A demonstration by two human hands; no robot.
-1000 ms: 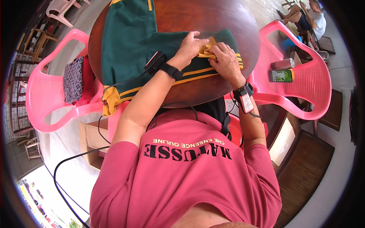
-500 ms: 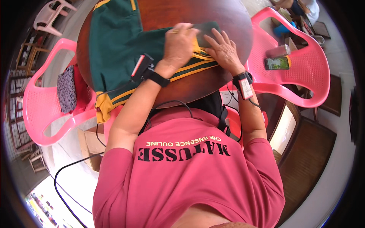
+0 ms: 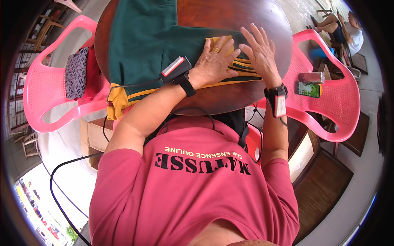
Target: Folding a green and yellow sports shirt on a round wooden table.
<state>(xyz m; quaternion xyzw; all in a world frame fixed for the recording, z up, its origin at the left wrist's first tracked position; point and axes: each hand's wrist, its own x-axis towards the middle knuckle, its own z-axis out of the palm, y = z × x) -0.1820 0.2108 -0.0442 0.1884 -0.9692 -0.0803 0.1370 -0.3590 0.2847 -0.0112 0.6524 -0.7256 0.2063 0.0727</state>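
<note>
A dark green garment (image 3: 141,53) with yellow stripes lies spread over the round brown table (image 3: 230,98). One yellow cuff (image 3: 119,100) hangs at the table's near left edge. My left hand (image 3: 215,61) rests with spread fingers on a yellow part at the garment's right end, and a ring shows on one finger. Just to its right, my right hand (image 3: 262,55) has its fingers apart, beside the striped edge. Whether the right palm touches the cloth I cannot tell. Neither hand grips anything. Each wrist wears a black strap with a small device.
A pink chair (image 3: 45,82) at left holds folded patterned and red cloth (image 3: 78,74). On the right pink chair (image 3: 349,98) lie a phone (image 3: 308,89) and a metallic cylinder (image 3: 310,78). Another person (image 3: 353,39) sits at far right. Black cables hang near my arms.
My left hand has opened out from a bunched grip and now lies flat on the cloth. My right hand has lifted, fingers pointing farther forward. The view has shifted slightly.
</note>
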